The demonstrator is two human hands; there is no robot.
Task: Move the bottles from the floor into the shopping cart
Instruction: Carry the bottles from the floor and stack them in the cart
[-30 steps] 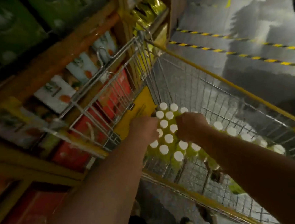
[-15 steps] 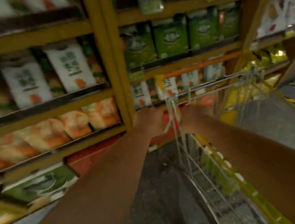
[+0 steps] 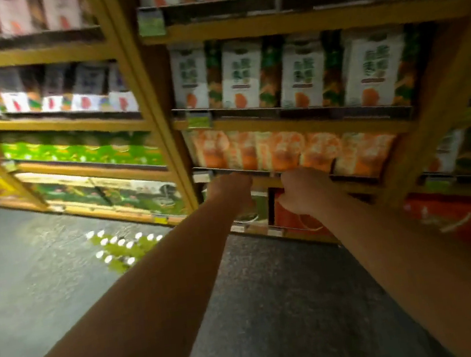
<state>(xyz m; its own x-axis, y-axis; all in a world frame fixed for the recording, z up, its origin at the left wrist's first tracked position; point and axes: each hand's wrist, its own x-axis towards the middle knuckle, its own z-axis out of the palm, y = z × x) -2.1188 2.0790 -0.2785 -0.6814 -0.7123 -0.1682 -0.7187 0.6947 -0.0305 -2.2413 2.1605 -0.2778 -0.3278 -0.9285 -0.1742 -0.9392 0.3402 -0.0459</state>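
1. Swinging left since half a second ago: the cart that sat at the right edge then is out of the picture, and a bunch of bottles (image 3: pixel 121 247) on the floor (image 3: pixel 33 277) has come in on the left. Both arms reach forward just like before.
2. Left hand (image 3: pixel 231 192) is stretched out in front at the end of a straight left arm (image 3: pixel 142 302), back of the hand facing the camera. The fingers are tucked out of sight, so I can't tell if it's clenched, loose or holding something.
3. Same deal for the right hand (image 3: pixel 301 192): knuckles toward the camera, just beside the left one and level with it, fingers hidden. I can't tell its grip either.
4. As for the bottles, they're green with white caps, standing upright in a tight cluster. It's blurry, so no exact count from me.
5. They sit on the grey floor near the foot of the shelving (image 3: pixel 155 114), left of the left forearm and well apart from both hands.
6. Straight ahead of the hands is shelf stock: white cartons (image 3: pixel 241 76) with orange fruit on them up top, orange packs (image 3: pixel 287 151) right above the knuckles, and red boxes (image 3: pixel 295 218) on the bottom row behind the right wrist.
7. Green packs (image 3: pixel 82 151) fill the bay behind the bottles.
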